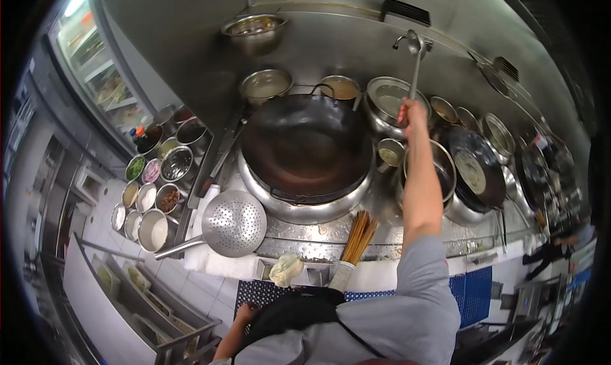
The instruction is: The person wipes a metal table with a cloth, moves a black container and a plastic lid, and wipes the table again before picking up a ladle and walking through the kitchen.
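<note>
My right hand [412, 113] is closed around the handle of a metal ladle [415, 43], whose bowl points up near the wall tap [400, 42]. Below that hand is a round metal pot [389, 96] with pale liquid. At the lower left, my left hand [247, 313] hangs beside the dark apron; its fingers are partly hidden. A large dark wok [305, 145] sits on the steel burner ring in the middle. The perforated strainer [233, 224] lies at the counter's front edge, left of a crumpled pale cloth [286, 270].
Small containers [153, 230] of ingredients stand at the left. A bundle of wooden sticks [359, 238] rises from a holder at the front edge. Another wok [474, 168] is on the right. A metal bowl [254, 28] sits high at the back. A person [554, 250] stands far right.
</note>
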The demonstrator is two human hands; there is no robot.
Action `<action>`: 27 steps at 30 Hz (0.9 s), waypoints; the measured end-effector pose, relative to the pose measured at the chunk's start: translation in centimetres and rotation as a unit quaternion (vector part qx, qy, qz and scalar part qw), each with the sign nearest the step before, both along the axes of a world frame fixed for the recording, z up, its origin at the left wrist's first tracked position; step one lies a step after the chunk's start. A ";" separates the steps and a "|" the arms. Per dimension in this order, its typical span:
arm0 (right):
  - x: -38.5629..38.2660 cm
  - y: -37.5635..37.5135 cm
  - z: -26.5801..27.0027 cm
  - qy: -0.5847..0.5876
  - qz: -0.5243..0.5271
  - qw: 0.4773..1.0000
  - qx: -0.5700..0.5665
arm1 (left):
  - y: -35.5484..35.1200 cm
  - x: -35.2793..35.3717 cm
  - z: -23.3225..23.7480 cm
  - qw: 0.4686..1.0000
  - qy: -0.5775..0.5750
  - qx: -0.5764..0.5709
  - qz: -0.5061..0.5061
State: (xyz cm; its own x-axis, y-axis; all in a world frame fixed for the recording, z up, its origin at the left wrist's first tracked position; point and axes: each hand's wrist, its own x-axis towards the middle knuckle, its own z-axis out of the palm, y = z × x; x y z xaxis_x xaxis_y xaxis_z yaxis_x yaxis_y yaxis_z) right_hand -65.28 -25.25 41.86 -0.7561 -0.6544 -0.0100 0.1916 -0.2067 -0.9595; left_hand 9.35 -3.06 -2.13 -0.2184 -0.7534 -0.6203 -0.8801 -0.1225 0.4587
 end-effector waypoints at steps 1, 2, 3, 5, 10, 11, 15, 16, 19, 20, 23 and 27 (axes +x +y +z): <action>-0.7 -0.5 0.6 -0.001 -0.008 1.000 0.012 | 0.4 0.5 0.0 1.000 -0.007 0.009 -0.005; -0.9 -1.0 1.8 -0.001 -0.014 1.000 0.025 | 0.7 1.1 0.0 1.000 -0.015 0.019 -0.009; -0.9 -1.0 2.0 0.009 0.000 1.000 0.013 | 1.0 1.8 -0.5 0.999 0.006 0.040 0.030; 1.0 -0.3 1.0 0.017 0.030 0.999 -0.026 | 1.3 1.9 0.5 0.998 -0.042 0.008 -0.039; 11.6 7.4 -4.3 0.008 0.055 0.998 -0.012 | 0.1 -0.3 1.9 0.997 -0.058 0.036 -0.037; 13.4 9.5 -6.1 0.005 0.051 0.999 0.005 | -0.1 0.3 0.0 0.998 -0.002 0.041 -0.045; 21.4 19.3 -10.4 -0.039 0.059 0.996 0.058 | -3.3 -1.2 3.1 0.989 0.011 0.033 -0.143; 22.9 21.7 -11.9 -0.047 0.061 0.995 0.063 | -4.3 -1.2 4.2 0.985 0.009 0.024 -0.170; 27.7 28.3 -14.8 -0.067 0.037 0.992 0.102 | -7.2 -0.2 5.3 0.967 -0.022 0.020 -0.251; 29.3 29.9 -15.2 -0.068 0.041 0.992 0.098 | -8.1 0.6 5.4 0.959 -0.035 0.025 -0.279; 33.3 34.2 -15.8 -0.079 0.026 0.990 0.110 | -8.9 4.5 2.6 0.972 0.009 -0.016 -0.236; 37.4 37.1 -16.9 -0.062 -0.012 0.982 0.179 | -9.1 11.4 -0.9 0.970 -0.019 -0.010 -0.241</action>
